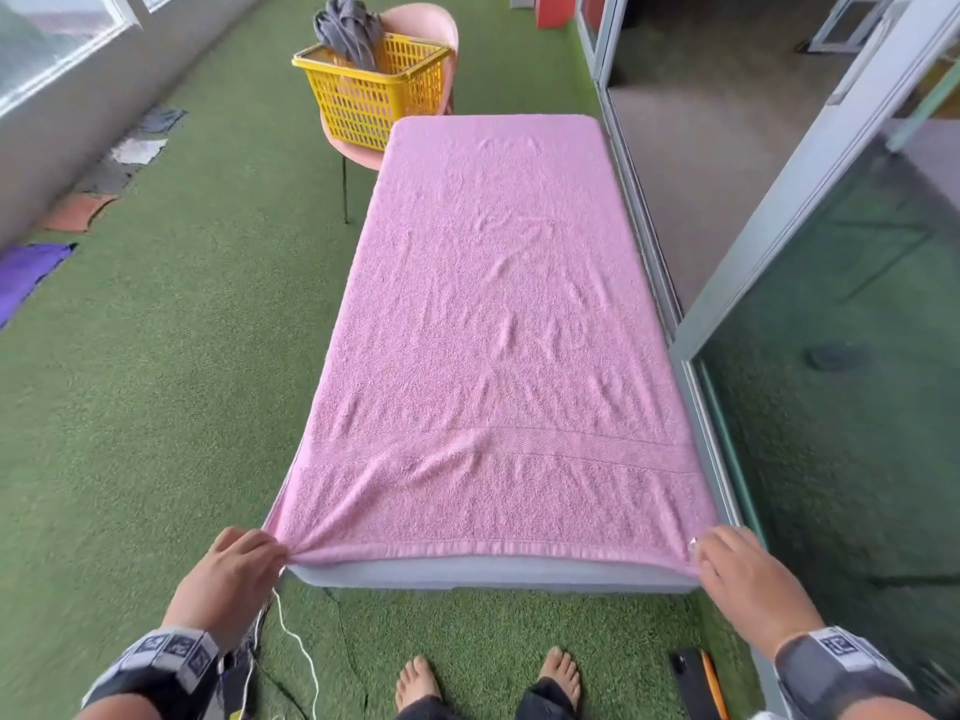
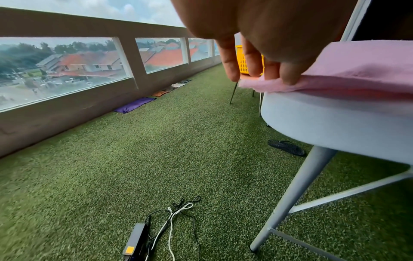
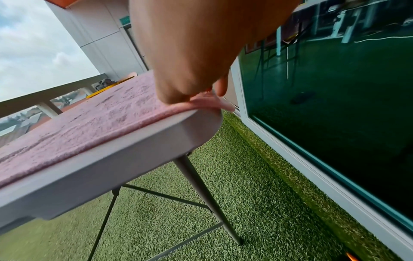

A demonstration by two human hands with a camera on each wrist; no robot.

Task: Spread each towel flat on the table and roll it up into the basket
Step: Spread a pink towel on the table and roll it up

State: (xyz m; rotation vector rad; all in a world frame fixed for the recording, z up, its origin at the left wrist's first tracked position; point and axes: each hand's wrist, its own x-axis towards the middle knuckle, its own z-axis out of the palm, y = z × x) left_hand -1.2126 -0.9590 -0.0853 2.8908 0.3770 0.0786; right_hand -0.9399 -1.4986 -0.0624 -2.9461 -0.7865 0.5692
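Observation:
A pink towel lies spread lengthwise over the grey folding table, covering nearly all of its top. My left hand pinches the towel's near left corner at the table edge, where the cloth bunches. At the near right corner, my right hand pinches the towel too. A yellow basket sits on a pink chair beyond the table's far left corner, with a grey towel draped in it.
Green turf covers the floor. Glass sliding doors run close along the table's right side. A low wall with windows stands left, with cloths along it. Cables and a power pack lie near my bare feet; a sandal lies under the table.

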